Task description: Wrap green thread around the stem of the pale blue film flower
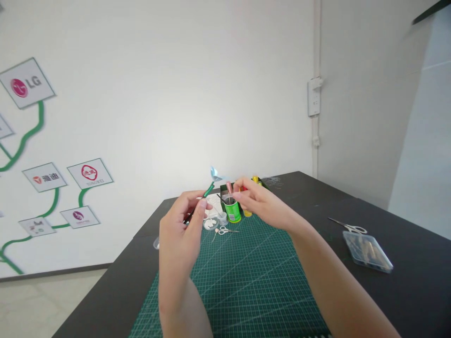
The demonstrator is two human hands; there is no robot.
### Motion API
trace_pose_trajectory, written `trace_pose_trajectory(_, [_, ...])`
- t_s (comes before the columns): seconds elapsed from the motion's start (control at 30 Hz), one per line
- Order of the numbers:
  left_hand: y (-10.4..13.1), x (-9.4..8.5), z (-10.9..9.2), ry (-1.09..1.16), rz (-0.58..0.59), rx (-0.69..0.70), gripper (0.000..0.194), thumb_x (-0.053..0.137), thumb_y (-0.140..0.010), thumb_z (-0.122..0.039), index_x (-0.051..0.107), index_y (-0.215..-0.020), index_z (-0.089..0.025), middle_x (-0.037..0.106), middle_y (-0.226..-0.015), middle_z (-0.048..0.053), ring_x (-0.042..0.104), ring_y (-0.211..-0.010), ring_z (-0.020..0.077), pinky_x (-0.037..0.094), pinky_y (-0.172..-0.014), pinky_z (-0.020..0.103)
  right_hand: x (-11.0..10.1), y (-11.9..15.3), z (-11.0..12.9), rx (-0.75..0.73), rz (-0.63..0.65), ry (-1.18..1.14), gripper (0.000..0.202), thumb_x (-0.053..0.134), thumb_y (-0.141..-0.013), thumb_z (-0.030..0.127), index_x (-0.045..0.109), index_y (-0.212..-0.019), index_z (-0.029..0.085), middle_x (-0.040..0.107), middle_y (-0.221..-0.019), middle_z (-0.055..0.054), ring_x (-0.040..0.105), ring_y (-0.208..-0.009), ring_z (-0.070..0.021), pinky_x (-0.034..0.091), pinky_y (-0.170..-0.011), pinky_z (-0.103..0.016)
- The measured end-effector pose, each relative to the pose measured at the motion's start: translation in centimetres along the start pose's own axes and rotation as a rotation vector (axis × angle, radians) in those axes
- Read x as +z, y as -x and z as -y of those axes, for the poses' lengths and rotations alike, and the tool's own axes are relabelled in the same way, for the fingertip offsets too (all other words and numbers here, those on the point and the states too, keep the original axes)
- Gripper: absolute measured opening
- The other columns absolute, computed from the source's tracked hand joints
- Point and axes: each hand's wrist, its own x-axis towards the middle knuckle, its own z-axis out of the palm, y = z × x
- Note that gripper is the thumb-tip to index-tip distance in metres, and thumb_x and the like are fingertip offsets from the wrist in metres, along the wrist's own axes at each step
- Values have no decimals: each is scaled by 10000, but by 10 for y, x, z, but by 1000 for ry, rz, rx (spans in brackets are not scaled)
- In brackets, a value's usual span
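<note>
My left hand (186, 218) is closed around a thin stick, black below and green above (209, 189), that slants up to the right. At its upper end sits a small light-blue piece shaped like petals (215, 174). To the right, my right hand (259, 201) has its thumb and forefinger curled toward each other in a pinch; what lies between the tips, if anything, is too small to make out. Just left of those fingertips is a pink-topped thin tool (229, 188), over a green can (233, 212). Whether the fingers touch it, I cannot tell.
A green cutting mat (246, 272) covers the middle of the black table (148, 256). White-handled scissors (223, 230), a small jar (222, 218) and a dish of white pieces (210, 223) stand near the can. At right lie more scissors (354, 228) and a clear case (368, 252).
</note>
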Motion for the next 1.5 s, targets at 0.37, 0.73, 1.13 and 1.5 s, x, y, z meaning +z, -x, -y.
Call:
trace_pose_trajectory(0.37, [-2,13,-4,68,146,4,154,555,-1011,-320,678,-1015,-227,704,-822,-11,591,-656,110,481,-603,218,19,8,19,-125,18,-184,264,447,-1061,387,608,-1219,249,662,-1208,-74,660,-1036,-195,543,-888,-368])
trace_pose_trajectory(0.73, [-3,26,-6,109,152,-18,165,590,-992,-308,726,-1064,-250,767,-905,-3,644,-686,119,489,-562,209,53,1,15,-23,-362,-472,257,640,-912,420,556,-1045,217,422,-503,116,218,-462,-75,159,-466,-253])
trace_pose_trajectory(1.13, [-1,30,-8,80,52,-28,161,631,-958,-320,676,-1099,-257,786,-841,-33,576,-559,108,438,-488,208,51,0,15,-93,-335,-425,200,642,-909,403,608,-886,207,352,-478,122,247,-458,-78,200,-494,-271])
trace_pose_trajectory(1.5, [-3,27,-1,-117,-84,52,87,648,-960,-304,721,-997,-275,805,-889,-54,704,-720,132,525,-680,254,46,6,14,-218,-386,-76,133,639,-916,271,681,-809,204,309,-495,113,273,-463,-69,168,-484,-268])
